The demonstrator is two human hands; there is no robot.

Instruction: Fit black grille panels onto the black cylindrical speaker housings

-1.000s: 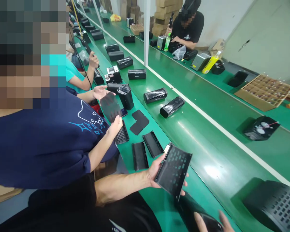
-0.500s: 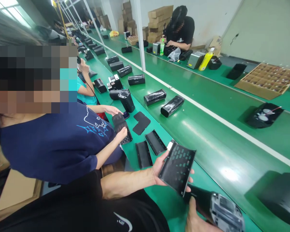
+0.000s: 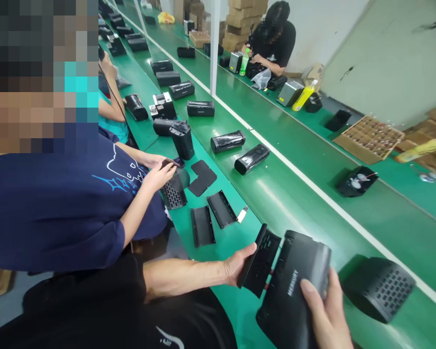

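My left hand holds a curved black perforated panel, its thumb over the near edge and the other fingers behind it. Close beside that panel, my right hand grips a black speaker housing with white lettering on its side, the thumb lying on its face. Whether panel and housing touch is hard to tell. Two more black panels, one nearer and one behind it, lie on the green bench, with a small white-ended piece next to them.
A perforated black housing stands at the right on the green belt. Two glossy black units lie further up. At the left, a person in a navy shirt handles parts beside flat black sheets. Another person sits across the line.
My right hand has brought the housing up and left, its lettered side now showing. The panel in my left hand has turned more edge-on. The view has shifted right.
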